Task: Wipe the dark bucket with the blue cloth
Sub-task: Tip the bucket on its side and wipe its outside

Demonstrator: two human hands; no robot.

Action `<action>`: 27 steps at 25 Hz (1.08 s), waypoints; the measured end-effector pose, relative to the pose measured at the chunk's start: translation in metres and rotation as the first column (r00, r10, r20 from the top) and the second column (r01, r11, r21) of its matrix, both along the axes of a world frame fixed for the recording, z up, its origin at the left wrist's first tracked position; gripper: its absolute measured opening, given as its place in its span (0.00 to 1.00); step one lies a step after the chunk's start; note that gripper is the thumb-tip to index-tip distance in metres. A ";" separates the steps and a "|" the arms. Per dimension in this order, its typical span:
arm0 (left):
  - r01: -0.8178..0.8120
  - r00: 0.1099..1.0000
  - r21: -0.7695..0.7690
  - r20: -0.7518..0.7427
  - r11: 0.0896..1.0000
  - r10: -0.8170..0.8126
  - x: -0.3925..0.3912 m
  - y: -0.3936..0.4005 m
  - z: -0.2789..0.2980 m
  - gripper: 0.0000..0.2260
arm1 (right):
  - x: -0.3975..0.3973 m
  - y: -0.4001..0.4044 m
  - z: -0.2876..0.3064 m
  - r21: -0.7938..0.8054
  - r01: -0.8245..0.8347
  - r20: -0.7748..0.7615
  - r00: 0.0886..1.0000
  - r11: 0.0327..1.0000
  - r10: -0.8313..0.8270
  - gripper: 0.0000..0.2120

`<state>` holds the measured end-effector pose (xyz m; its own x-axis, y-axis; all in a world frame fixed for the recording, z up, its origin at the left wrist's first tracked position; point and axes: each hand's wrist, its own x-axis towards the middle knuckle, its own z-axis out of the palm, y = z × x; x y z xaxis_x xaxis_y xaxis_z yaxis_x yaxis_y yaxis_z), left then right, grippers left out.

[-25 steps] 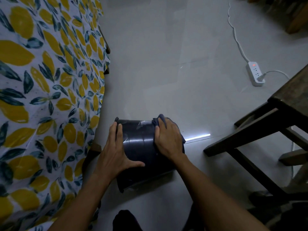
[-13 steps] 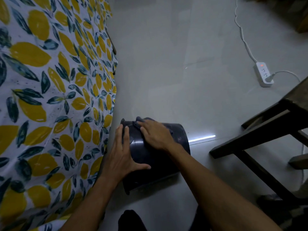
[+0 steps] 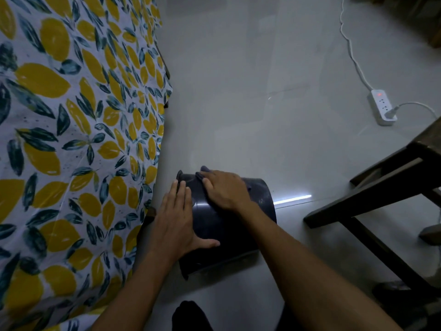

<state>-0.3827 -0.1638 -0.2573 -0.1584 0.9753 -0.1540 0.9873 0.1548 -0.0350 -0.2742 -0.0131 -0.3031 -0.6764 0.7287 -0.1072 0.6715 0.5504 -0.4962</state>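
dark bucket (image 3: 229, 225) on its side on floor (image 3: 262, 115), left hand (image 3: 175, 220) flat, grip wide, bracing it, right hand (image 3: 224, 189) grip pressing blue cloth (image 3: 202, 172) onto bucket top

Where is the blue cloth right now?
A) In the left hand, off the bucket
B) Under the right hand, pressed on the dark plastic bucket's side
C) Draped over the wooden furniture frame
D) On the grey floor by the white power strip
B: the blue cloth peeks out from under the right hand, which presses it on the curved wall of the dark plastic bucket lying on its side, while the left hand lies flat on the bucket.
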 end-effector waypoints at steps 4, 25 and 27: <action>0.075 0.993 -0.024 -0.088 0.997 -0.076 0.004 0.003 0.005 0.66 | 0.057 -0.047 -0.008 0.158 0.009 -0.060 0.998 0.987 0.000 0.24; 0.026 0.999 0.036 -0.047 0.999 -0.025 0.009 -0.001 -0.003 0.65 | 0.061 0.013 -0.005 -0.142 0.585 0.100 0.811 0.798 -0.576 0.21; -0.011 1.000 0.057 0.008 0.998 0.010 0.009 0.000 -0.003 0.63 | 0.057 0.022 -0.003 -0.203 0.558 0.131 0.830 0.804 -0.543 0.19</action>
